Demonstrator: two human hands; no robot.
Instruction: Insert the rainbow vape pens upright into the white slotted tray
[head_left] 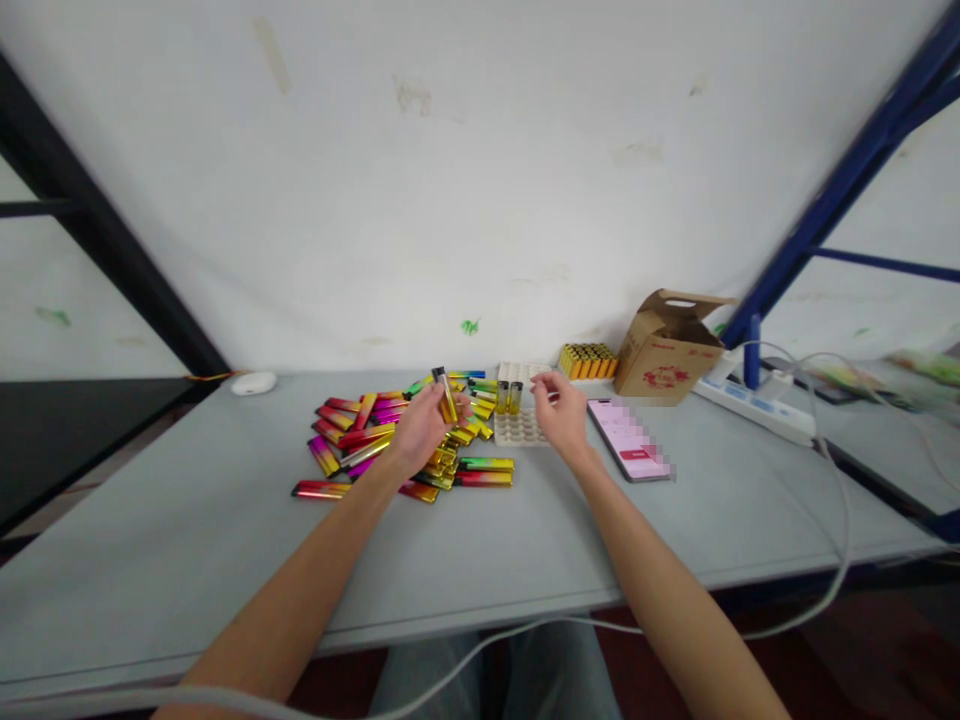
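Beside the white tray (516, 430) the right hand (561, 415) was held, fingers apart; a gold lighter (448, 396) was clamped in the left hand (421, 428). Heaped lighters (360, 435) and a phone (628, 440) were set alongside.

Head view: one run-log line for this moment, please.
left hand: holds lighter | right hand: open, at tray | two lighters upright in it

Bright, even light, soft shadows, edges bowed by wide-angle distortion, slight blur.

The phone (628, 440) screen, at 3 o'clock of the right hand (562, 415), is pixelated. The left hand (420, 430), gripping a gold lighter (448, 396), hides the middle of the lighter pile (360, 436).
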